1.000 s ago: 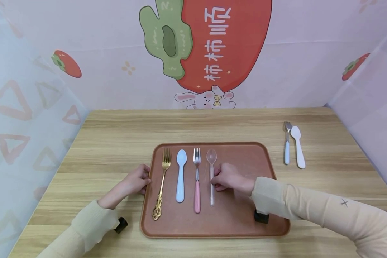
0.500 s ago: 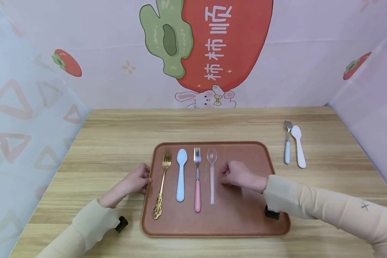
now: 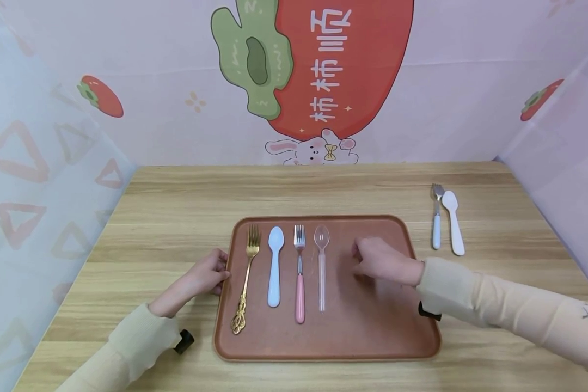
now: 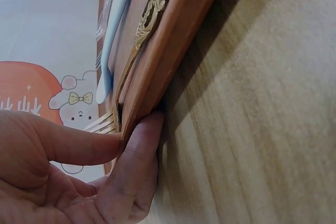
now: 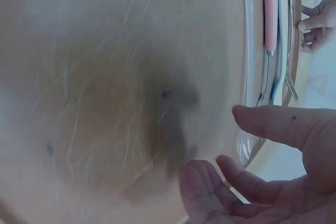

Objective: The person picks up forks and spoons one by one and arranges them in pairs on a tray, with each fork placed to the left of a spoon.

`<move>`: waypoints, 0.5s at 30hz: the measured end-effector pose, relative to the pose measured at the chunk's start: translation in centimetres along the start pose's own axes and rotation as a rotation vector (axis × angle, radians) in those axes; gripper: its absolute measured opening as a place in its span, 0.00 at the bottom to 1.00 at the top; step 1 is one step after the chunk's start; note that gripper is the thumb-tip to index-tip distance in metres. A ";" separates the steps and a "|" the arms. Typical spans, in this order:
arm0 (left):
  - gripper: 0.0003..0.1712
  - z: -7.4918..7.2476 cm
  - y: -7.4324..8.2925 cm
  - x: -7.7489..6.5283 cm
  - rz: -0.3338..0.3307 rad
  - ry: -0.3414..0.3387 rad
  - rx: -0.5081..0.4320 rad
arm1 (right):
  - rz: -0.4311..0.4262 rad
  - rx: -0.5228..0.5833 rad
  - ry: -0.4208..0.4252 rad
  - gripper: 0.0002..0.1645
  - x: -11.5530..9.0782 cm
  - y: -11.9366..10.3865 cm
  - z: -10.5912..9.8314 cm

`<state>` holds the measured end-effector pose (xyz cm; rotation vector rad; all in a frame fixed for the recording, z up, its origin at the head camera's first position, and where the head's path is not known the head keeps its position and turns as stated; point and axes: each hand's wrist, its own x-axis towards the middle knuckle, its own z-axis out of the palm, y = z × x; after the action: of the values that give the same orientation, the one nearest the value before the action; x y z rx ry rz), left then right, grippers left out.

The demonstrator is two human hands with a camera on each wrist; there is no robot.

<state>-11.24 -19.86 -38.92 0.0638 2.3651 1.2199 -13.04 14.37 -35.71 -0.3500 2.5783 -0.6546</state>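
Observation:
A brown tray (image 3: 372, 340) lies on the wooden table, and my left hand (image 3: 208, 275) pinches its left rim; in the left wrist view the thumb is at the rim with fingers beneath. From left to right on the tray lie a gold fork (image 3: 247, 272), a light blue spoon (image 3: 274, 272), a pink-handled fork (image 3: 300, 296) and a clear plastic spoon (image 3: 322, 277). My right hand (image 3: 384, 261) hovers over the tray's right part, beside the clear spoon. Its thumb and fingers stand apart with nothing between them in the right wrist view.
To the right, beyond the tray, a fork with a light blue handle (image 3: 436, 231) and a white spoon (image 3: 454, 228) lie side by side on the table (image 3: 176, 201). Printed cloth walls (image 3: 166, 109) enclose the table at the back and sides.
My right hand has let go of the clear spoon and moved right, away from it. The spoon stays in line with the other cutlery. My left hand has not moved.

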 end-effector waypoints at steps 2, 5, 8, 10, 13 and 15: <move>0.15 0.0 0.0 0.0 0.000 0.001 -0.004 | -0.001 -0.024 -0.018 0.11 -0.2 0.2 -0.4; 0.15 0.0 -0.1 0.0 0.006 0.007 -0.003 | -0.010 -0.074 -0.024 0.10 -0.4 0.5 -1.0; 0.15 0.1 -0.2 -0.1 0.000 0.012 0.002 | -0.032 -0.118 -0.016 0.10 -0.6 0.8 -1.6; 0.15 0.1 -0.1 -0.2 -0.003 0.014 0.002 | -0.043 -0.130 -0.018 0.09 -0.7 1.0 -2.0; 0.15 0.0 -0.1 -0.3 -0.006 0.009 0.000 | -0.060 -0.132 -0.030 0.08 -0.9 1.2 -2.7; 0.15 0.0 -0.1 -0.3 -0.003 0.006 -0.005 | -0.076 -0.118 -0.033 0.08 -1.0 1.4 -3.2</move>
<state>-11.00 -19.99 -38.83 0.0551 2.3664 1.2261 -13.95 17.15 -33.55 -0.4957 2.5891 -0.5191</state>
